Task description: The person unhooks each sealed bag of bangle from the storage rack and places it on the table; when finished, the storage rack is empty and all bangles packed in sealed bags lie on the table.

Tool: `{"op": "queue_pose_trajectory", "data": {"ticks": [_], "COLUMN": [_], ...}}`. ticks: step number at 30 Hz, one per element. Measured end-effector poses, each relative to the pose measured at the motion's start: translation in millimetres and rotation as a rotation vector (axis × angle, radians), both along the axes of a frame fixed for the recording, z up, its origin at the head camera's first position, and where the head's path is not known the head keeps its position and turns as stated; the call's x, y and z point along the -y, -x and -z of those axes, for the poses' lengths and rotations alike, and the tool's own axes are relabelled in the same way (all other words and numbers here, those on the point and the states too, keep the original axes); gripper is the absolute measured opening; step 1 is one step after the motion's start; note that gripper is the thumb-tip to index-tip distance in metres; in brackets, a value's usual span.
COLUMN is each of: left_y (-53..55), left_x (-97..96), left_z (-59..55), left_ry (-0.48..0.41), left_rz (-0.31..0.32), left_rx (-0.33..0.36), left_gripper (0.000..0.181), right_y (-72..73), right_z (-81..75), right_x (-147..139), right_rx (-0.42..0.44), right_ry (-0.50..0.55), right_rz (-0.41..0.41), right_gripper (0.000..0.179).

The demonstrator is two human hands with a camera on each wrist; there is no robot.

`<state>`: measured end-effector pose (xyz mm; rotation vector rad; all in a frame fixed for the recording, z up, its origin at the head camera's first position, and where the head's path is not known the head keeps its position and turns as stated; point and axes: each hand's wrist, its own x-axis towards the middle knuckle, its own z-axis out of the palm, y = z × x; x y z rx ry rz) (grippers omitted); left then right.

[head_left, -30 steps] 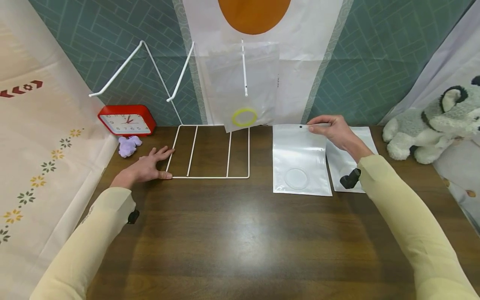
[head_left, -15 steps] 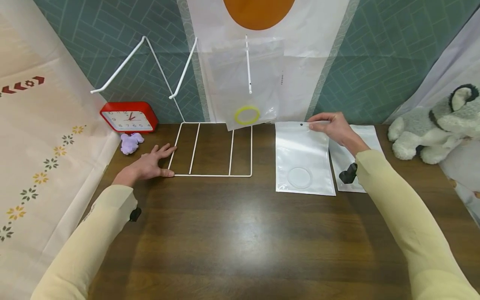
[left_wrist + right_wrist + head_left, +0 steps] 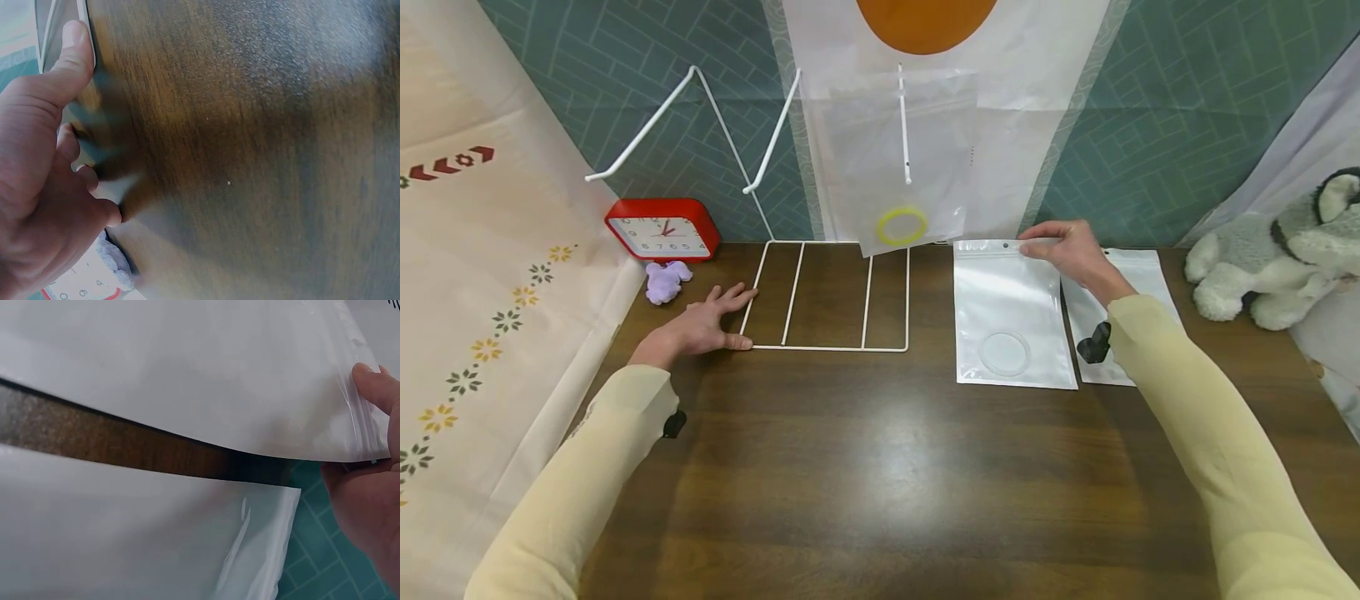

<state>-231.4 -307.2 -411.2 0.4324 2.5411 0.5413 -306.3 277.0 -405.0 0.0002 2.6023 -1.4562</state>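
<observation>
My right hand [image 3: 1066, 254] pinches the top right corner of a white zip pouch [image 3: 1015, 312] between thumb and fingers. The pouch has a hang hole at its top and a ring shape showing near its bottom. In the right wrist view the thumb [image 3: 375, 387] presses on the zip strip, with other fingers behind the pouch. My left hand [image 3: 700, 325] lies with fingers spread against the left side of a white wire rack [image 3: 827, 348]. In the left wrist view the thumb [image 3: 74, 53] rests at the rack's corner. A clear pouch [image 3: 857, 167] with a yellow ring hangs on a rack hook.
Another white pouch [image 3: 1142, 275] lies right of the held one, partly under the right arm. A red clock [image 3: 662, 229] and a small purple toy [image 3: 664, 282] stand at the back left. A plush dog [image 3: 1270, 258] sits right. White hooks [image 3: 643, 129] rise from the rack.
The whole head view has shifted slightly, so things appear a little further right and higher. Both hands keep their places on the rack and the pouch.
</observation>
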Motion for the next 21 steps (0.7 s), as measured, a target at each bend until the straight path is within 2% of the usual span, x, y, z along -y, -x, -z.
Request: {"op": "queue_pose_trajectory", "data": {"ticks": [6, 13, 21], "left_y": [-1.2, -1.4, -0.4], "left_x": [0.6, 0.0, 0.9], "left_z": [1.5, 0.3, 0.6], "left_ry": [-0.014, -0.008, 0.001], "left_rz": [-0.009, -0.008, -0.005], "left_rx": [0.002, 0.007, 0.0], "left_gripper": [0.099, 0.098, 0.098], "right_y": [3.0, 6.6, 9.7], "right_z": [4.1, 9.5, 8.6], "right_x": [1.9, 3.1, 9.7], "right_rx": [0.0, -0.055, -0.069], "right_ry": [-0.029, -0.081, -0.115], "right_rz": [0.022, 0.034, 0.07], "right_gripper": [0.033, 0.034, 0.035]}}
